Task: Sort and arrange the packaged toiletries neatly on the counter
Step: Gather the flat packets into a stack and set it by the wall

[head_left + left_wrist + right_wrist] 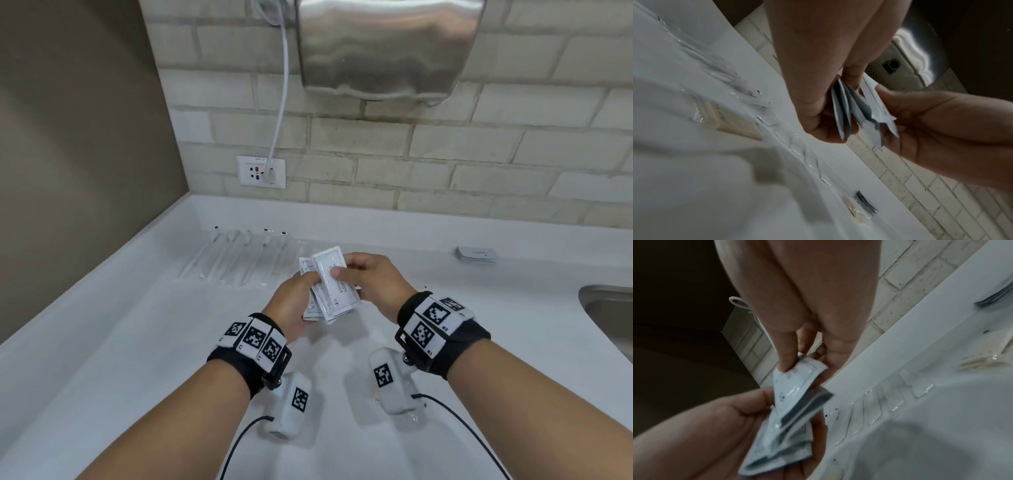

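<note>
Both hands hold a bundle of white toiletry sachets (pixel 330 287) above the middle of the white counter (pixel 137 342). My left hand (pixel 294 301) grips the lower sachets (pixel 777 443) from the left. My right hand (pixel 356 274) pinches the top sachet (pixel 797 382) between thumb and fingers; the same sachets (pixel 855 113) show fanned out in the left wrist view. A row of clear-wrapped toothbrushes (pixel 239 257) lies at the back of the counter. A small stack of dark-edged packets (pixel 476 254) sits at the back right.
A steel hand dryer (pixel 387 48) hangs on the brick wall above, its cord running to a wall socket (pixel 261 171). A steel sink rim (pixel 606 315) shows at the right edge. Cream-coloured wrapped items (pixel 731 120) lie on the counter.
</note>
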Motion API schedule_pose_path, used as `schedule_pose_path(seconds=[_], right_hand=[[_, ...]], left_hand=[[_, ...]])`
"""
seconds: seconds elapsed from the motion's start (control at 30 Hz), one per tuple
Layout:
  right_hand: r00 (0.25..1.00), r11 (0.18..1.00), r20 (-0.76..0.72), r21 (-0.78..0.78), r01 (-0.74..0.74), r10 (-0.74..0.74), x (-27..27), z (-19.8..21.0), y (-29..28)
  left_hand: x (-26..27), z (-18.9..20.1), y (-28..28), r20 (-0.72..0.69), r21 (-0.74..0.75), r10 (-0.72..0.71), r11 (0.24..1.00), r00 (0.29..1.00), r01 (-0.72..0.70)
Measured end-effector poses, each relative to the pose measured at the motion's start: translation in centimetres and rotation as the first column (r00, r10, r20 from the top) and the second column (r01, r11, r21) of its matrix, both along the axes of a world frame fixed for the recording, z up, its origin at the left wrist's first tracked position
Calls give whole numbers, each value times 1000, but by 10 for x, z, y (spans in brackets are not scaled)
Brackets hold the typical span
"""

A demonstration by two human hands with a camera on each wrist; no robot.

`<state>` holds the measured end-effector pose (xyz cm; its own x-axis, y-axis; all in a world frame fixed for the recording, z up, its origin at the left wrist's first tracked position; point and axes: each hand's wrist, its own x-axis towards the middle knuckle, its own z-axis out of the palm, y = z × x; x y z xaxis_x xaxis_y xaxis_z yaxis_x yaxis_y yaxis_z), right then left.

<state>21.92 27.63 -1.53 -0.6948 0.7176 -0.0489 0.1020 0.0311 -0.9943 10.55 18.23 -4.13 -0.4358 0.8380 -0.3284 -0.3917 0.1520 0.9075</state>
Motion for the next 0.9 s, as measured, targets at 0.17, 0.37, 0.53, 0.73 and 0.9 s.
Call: schedule_pose_path(seconds=[0.17,0.37,0.53,0.73,0.9], right_hand=[[997,997,51,56,49,-52,-8,-2,4],[998,995,38,88,37,-40,-12,-5,2],[989,988,103,121,97,-110,-11,-9,-2],[982,980,132,-161,-115,136,-4,-8,-11],[930,967,284,31,-251,233,9,-5,-6]], left_hand=[[-2,3,2,165,83,45,995,985,-59],[-2,12,-1,234,141,-51,990,971,18],[-2,6,-2,54,68,53,996,997,-57],[-4,6,2,-27,100,28,995,999,-25],[-19,3,-13,-232,83,-113,987,966,136]])
